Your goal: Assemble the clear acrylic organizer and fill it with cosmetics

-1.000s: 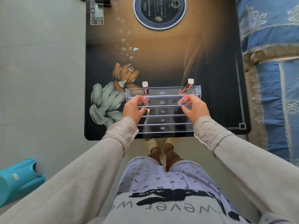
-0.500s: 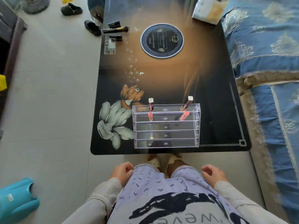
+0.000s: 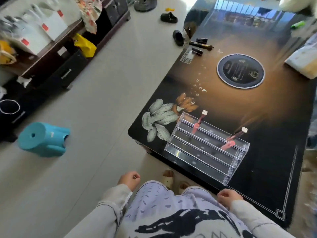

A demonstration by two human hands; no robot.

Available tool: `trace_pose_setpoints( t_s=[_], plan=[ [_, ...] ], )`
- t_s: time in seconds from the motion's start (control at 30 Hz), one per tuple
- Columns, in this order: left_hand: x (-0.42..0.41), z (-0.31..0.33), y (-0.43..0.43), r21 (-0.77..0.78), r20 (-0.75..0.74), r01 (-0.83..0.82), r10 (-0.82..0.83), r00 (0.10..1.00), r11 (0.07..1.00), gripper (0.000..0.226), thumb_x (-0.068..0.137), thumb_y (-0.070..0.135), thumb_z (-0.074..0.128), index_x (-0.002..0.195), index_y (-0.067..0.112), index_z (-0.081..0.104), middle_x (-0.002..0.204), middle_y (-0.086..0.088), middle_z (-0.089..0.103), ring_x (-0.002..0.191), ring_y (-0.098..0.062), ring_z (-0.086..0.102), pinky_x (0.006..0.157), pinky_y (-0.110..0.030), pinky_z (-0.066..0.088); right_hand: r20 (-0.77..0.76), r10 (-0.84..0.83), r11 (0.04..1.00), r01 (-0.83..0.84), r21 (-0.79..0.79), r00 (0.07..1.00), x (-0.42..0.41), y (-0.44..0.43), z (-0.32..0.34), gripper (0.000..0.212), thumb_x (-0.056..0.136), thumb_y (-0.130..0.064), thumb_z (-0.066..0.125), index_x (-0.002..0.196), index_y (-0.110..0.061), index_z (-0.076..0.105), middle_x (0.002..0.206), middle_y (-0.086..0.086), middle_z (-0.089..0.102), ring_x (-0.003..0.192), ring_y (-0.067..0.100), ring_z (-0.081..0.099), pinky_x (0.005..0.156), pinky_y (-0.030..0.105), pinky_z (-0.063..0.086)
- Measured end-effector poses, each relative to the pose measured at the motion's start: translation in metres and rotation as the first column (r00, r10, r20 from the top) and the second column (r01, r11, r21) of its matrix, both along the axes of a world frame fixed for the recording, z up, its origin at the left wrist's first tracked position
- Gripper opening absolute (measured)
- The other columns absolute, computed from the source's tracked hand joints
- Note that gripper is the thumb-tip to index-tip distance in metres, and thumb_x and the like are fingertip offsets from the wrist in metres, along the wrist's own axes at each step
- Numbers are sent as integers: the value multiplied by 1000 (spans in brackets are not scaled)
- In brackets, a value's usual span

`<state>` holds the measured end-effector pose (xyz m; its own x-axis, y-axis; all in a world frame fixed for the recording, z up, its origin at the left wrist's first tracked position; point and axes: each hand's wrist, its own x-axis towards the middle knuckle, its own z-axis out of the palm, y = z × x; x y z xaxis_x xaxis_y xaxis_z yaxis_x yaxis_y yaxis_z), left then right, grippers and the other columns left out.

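The clear acrylic organizer (image 3: 202, 148), a stepped rack with several tiers, stands near the front edge of the dark glass table (image 3: 267, 103). Two pink lip glosses lean in its top tier: one at the left (image 3: 199, 121), one at the right (image 3: 234, 139). Several dark cosmetics (image 3: 199, 44) and a brush lie at the table's far left corner. My left hand (image 3: 129, 179) and my right hand (image 3: 226, 196) rest by my lap, fingers curled, holding nothing, well clear of the organizer.
A round black plate (image 3: 240, 71) is set into the table. A teal stool (image 3: 43, 139) lies tipped on the tiled floor at left. Shoes (image 3: 169, 17) and a low cabinet (image 3: 56, 54) with bags are further back. A pale packet (image 3: 303, 60) sits at the table's right.
Both hands let go of the organizer and dropped back to my lap. The view then swung left, so the table appears tilted and the floor and cabinet came into sight.
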<state>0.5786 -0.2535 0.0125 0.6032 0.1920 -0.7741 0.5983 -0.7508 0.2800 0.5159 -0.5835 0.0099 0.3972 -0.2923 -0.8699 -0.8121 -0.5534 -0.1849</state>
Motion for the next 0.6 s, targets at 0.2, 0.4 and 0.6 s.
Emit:
trace_pose_setpoints(
  t_s=[0.2, 0.4, 0.6],
  plan=[
    [-95, -8, -7, -27, -47, -216, 215, 976, 976, 22, 87, 7, 52, 103, 4, 66, 110, -18, 69, 78, -16, 53, 74, -22, 44, 69, 301, 952, -304, 36, 951, 23, 17, -6, 21, 86, -9, 55, 103, -6, 67, 98, 12, 68, 78, 17, 54, 69, 19, 39],
    [-178, -12, -8, 28, -101, -386, 387, 916, 922, 25, 92, 17, 49, 110, 10, 64, 122, -7, 65, 113, -23, 58, 90, -23, 42, 116, 575, 810, -584, 60, 810, 39, 64, -16, 19, 87, -9, 51, 97, -8, 68, 81, 6, 60, 55, 12, 51, 47, 10, 40],
    [-226, -13, 3, 63, -118, -623, 626, 771, 780, 26, 92, 19, 52, 112, 8, 64, 122, -9, 64, 113, -24, 58, 89, -23, 42, 117, 716, 686, -725, 65, 688, 47, 105, -16, 22, 85, -7, 48, 95, -5, 68, 82, 8, 60, 73, 18, 56, 69, 20, 40]
  ],
)
